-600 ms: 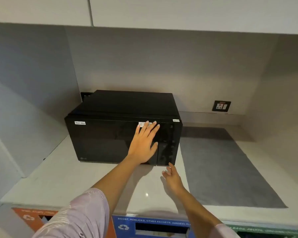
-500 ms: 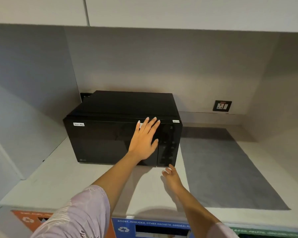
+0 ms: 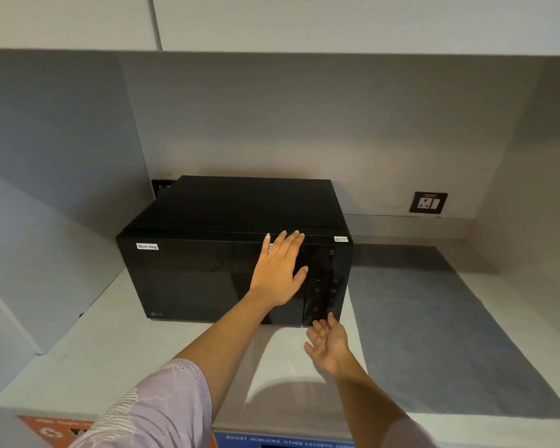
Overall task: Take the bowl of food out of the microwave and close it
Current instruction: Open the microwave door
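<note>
A black microwave (image 3: 207, 253) stands on the white counter (image 3: 117, 344), its door shut, with a white "Non-Veg" label at the upper left. My left hand (image 3: 280, 273) lies flat, fingers apart, on the right part of the door, fingertips at its top edge. My right hand (image 3: 328, 344) is palm up with loose fingers, its fingertips at the bottom of the control panel (image 3: 325, 286). No bowl is visible; the dark door hides the inside.
A grey mat (image 3: 434, 334) covers the counter right of the microwave. A wall socket (image 3: 428, 203) sits on the back wall. Cabinets hang overhead. Walls close in on the left and right. Labelled recycling bins (image 3: 282, 442) show below the counter's front edge.
My left hand has slid up the door, so its fingertips now reach the top edge. My right hand has risen from the counter to the bottom of the control panel.
</note>
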{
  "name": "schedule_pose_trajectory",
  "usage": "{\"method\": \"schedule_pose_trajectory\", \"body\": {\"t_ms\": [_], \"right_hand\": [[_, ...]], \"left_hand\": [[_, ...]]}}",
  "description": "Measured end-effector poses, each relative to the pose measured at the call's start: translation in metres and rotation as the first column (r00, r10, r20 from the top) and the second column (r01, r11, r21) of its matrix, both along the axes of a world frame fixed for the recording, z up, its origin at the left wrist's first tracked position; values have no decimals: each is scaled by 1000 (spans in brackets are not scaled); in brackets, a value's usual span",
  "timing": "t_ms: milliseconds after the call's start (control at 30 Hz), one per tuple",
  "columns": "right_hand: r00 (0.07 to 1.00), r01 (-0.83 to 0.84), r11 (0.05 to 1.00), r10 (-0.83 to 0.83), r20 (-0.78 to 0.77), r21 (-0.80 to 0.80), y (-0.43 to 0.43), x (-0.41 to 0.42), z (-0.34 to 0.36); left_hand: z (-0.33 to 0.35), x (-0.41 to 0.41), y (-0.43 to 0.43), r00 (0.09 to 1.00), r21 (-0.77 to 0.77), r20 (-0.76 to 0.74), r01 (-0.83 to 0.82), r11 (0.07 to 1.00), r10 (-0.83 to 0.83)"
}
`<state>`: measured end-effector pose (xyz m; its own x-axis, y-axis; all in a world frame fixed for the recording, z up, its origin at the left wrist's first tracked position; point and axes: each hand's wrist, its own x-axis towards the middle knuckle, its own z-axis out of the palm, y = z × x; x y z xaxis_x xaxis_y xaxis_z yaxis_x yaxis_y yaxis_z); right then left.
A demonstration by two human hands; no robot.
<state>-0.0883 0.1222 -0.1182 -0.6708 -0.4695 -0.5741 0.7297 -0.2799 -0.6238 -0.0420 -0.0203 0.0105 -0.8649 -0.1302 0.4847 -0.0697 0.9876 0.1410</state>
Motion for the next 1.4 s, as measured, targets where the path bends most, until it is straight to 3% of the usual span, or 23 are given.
{"method": "schedule_pose_trajectory", "body": {"t_ms": [367, 667, 833, 1000, 1100, 1200, 1300, 1400], "right_hand": [[951, 281, 948, -254, 179, -147, -19, -10, -11], [919, 386, 918, -375, 119, -91, -38, -9, -2], [956, 285, 957, -278, 97, -60, -32, -10, -2], [992, -97, 993, 102, -80, 71, -23, 2, -18], [968, -180, 963, 209, -136, 198, -21, 14, -22], [936, -275, 914, 325, -133, 297, -18, 21, -18], [889, -391, 862, 445, -112, 322, -19, 33, -10], [838, -474, 816, 533, -114, 331, -30, 50, -5]], "left_hand": [[-4, -2, 3, 995, 81, -97, 3, 997, 5], [-2, 2, 16, 978, 241, -206, 11, 971, 40], [-11, 25, 23, 950, 262, -311, 46, 964, 39], [8, 36, 30, 952, 288, -299, 21, 957, 69], [23, 44, 31, 965, 263, -236, -51, 963, 116], [36, 56, 23, 975, 281, -10, -210, 937, 221], [45, 75, 2, 879, 230, 318, -434, 871, 354], [56, 98, -22, 768, 139, 497, -530, 836, 404]]}}
